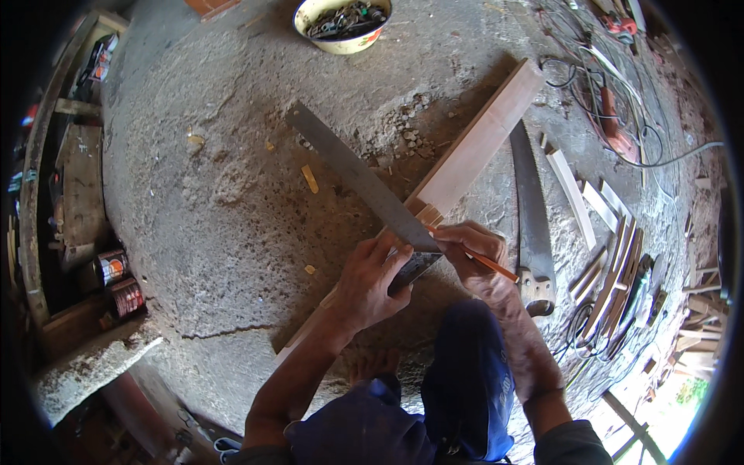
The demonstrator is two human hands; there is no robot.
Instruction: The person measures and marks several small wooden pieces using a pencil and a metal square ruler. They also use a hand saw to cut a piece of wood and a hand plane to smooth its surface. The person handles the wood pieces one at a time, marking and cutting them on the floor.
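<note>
We press the square (364, 182) flat with our left hand (370, 285), fingers clamped on its stock, keeping it tight to the plank (473, 147) so the line runs true. Our right hand (469, 249) pinches the pencil (492, 266), its tip hidden under the fingers at the blade's edge.

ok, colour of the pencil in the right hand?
Orange, with a darker tip end; the pencil sits in the right hand, clearest in the head view.
</note>
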